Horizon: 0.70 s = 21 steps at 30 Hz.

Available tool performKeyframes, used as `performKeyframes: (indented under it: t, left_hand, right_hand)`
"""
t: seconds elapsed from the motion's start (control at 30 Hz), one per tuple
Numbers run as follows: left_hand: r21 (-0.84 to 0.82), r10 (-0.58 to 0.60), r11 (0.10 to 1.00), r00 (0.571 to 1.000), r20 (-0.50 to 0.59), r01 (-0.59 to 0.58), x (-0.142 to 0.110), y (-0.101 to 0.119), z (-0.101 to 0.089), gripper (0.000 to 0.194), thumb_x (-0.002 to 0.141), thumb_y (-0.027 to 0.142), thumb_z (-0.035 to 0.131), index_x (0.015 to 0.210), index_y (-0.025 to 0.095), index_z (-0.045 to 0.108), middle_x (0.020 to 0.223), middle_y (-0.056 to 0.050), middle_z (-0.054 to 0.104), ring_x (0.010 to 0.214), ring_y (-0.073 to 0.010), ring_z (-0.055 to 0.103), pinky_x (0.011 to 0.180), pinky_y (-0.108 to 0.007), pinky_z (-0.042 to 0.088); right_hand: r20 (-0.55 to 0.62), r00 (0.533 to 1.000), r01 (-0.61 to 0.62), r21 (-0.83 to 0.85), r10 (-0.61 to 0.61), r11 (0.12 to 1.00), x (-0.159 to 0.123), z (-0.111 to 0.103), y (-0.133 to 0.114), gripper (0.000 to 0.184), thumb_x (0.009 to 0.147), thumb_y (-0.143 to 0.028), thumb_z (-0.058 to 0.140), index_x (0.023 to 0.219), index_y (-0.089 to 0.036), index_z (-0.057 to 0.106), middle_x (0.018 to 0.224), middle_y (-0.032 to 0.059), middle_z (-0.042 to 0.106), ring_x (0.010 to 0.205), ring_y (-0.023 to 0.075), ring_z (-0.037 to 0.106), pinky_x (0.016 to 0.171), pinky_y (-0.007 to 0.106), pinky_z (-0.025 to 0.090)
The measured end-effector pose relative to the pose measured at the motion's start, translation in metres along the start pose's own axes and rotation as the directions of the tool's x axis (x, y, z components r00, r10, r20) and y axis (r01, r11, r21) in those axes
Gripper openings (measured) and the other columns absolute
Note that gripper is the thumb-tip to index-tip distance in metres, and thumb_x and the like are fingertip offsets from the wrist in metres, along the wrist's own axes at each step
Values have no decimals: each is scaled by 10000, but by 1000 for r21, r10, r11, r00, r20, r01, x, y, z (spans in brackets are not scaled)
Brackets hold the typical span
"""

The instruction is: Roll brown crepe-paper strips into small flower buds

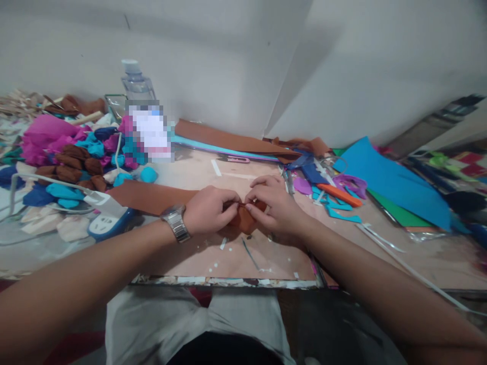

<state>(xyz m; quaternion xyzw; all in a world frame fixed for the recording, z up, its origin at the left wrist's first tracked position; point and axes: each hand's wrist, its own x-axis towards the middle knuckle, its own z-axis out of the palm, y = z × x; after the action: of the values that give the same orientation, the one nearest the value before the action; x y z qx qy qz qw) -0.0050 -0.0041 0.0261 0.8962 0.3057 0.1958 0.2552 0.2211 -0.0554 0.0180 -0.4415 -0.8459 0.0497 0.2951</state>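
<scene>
A small brown piece of felt-like sheet is pinched between the fingertips of both hands, just above the table top. My left hand, with a metal watch at the wrist, grips its upper edge with thumb and forefinger. Close beside it my right hand pinches the same edge from the other side. The fingers hide part of the brown piece. Behind my left wrist lies a long brown strip of similar sheet. White scraps and a thin dark sliver lie in front of the hands.
Coloured fabric bundles are heaped at the left, near a power strip with a white plug. A water bottle stands behind a blurred-out phone screen. An orange-handled cutter lies among scraps; blue sheets are at the right.
</scene>
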Motion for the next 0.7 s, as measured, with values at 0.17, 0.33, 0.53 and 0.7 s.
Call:
performKeyframes:
  t: [0.17,0.33,0.53,0.7]
  left_hand:
    - [-6,24,1000,999,-26,-24,0,-1,-1,273,919,207,528,967,186,796,819,-26,777,689,-162,646,704,-293,424]
    - [-3,11,1000,999,-49,-11,1,-3,-3,288,886,180,531,977,176,805,852,-35,795,708,-174,660,715,-303,437]
    - [-9,-26,1000,997,-75,26,3,-6,-6,318,851,166,518,973,175,811,843,-35,793,689,-173,643,712,-308,440]
    - [-64,-31,998,998,-56,27,3,-6,-8,305,816,163,544,977,164,802,828,-32,784,699,-174,643,704,-301,440]
  right_hand:
    - [-53,999,-10,-21,9,1000,0,-1,2,37,901,-200,605,880,-225,623,873,34,699,1138,301,612,1002,505,323]
    - [-109,994,4,-43,-9,999,1,-2,6,40,869,-201,593,838,-222,609,820,20,685,1076,290,639,969,493,322]
    - [-139,990,-5,-42,-1,999,1,-3,7,37,837,-193,590,815,-219,605,798,19,683,1038,285,645,971,496,329]
    - [-151,988,-19,-39,13,999,1,-3,8,35,838,-195,592,819,-216,612,836,30,690,1016,278,642,962,489,341]
